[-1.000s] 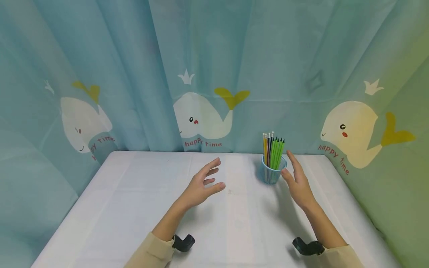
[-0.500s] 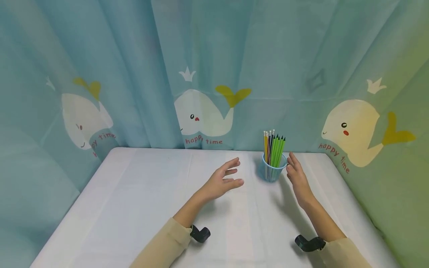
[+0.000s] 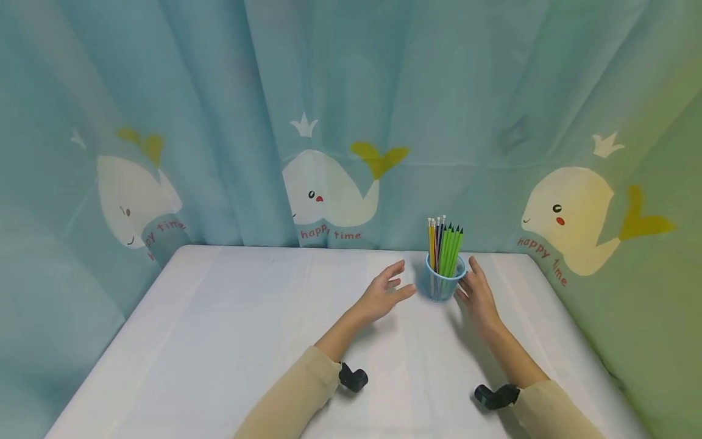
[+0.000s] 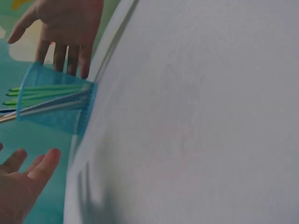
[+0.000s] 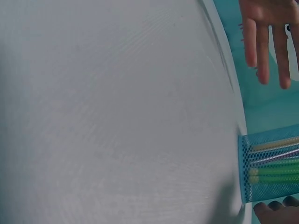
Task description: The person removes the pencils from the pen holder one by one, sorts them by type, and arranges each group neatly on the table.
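Observation:
A light-blue mesh pencil holder (image 3: 439, 289) stands upright near the table's far edge, with several green pencils (image 3: 452, 251) and other yellow and dark ones inside. My left hand (image 3: 382, 296) is held to the left of the holder, fingers spread, with a gap between. At the holder's right side is my right hand (image 3: 479, 300). In the left wrist view the right hand's fingers (image 4: 59, 56) are straight and reach the holder's rim; whether they touch it I cannot tell. The right wrist view has the left hand (image 5: 271, 21) apart from the holder (image 5: 268, 186).
A white cloth covers the table (image 3: 219, 329). Behind it hangs a blue-green curtain (image 3: 460, 110) with printed whales, close to the holder's back. Each wrist carries a small black camera, the left one (image 3: 353, 378) and the right one (image 3: 496, 397).
My left hand has moved right, toward the pencil holder. My right hand has shifted slightly left and now lies close against the holder's side. The holder has stayed in place.

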A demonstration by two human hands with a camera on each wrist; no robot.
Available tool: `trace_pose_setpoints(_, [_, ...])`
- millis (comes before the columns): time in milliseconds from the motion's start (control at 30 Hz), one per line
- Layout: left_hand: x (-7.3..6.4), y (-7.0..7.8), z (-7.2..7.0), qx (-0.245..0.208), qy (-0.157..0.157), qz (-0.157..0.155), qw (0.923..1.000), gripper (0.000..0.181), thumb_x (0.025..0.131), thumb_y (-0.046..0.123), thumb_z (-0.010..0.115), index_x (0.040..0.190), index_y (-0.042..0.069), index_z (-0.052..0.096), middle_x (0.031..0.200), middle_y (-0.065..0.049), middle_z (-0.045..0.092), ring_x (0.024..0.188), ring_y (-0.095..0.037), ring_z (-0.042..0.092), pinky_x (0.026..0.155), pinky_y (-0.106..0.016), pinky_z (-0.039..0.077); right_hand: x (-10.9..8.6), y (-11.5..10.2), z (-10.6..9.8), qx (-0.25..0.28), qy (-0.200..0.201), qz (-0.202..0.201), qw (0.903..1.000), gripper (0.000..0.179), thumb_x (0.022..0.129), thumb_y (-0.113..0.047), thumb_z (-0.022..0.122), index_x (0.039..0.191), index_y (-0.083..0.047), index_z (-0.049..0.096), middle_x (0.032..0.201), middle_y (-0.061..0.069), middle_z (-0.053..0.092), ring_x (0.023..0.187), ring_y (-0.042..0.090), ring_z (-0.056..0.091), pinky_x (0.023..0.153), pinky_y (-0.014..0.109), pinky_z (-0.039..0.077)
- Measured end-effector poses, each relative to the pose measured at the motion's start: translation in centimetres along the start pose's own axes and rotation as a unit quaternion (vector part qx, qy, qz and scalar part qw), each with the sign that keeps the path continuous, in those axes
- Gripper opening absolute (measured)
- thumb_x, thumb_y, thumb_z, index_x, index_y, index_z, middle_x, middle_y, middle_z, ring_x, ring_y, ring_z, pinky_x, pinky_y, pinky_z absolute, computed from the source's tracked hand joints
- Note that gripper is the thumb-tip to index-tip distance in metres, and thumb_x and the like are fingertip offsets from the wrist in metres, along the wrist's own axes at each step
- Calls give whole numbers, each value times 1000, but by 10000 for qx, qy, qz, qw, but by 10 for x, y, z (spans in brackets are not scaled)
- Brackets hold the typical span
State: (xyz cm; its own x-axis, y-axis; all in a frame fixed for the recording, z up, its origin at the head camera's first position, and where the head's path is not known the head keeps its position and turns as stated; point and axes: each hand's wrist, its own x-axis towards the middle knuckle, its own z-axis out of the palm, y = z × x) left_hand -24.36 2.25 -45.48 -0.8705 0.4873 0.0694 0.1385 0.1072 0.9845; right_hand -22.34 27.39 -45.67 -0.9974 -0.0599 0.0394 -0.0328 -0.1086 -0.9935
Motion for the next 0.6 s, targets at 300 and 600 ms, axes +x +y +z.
trace_pose_setpoints(300, [13,-7,23,236,-67,-135,9996,83,95,47,64,160,19,20,163,-8,28,144,-36,37,114,-49,41,2,6,-3,209,-42,-15,9998,65,110,-38,23,159,-7,-7,165,21,5,151,41,10,125,51,8])
trace_pose_setpoints(600, [23,-8,32,362,-131,-202,9991,87,94,46,65,161,20,15,164,-8,26,145,-35,36,117,-47,36,5,7,-5,236,-116,-26,9997,64,110,-37,23,159,-6,-3,166,20,10,151,41,14,125,51,10])
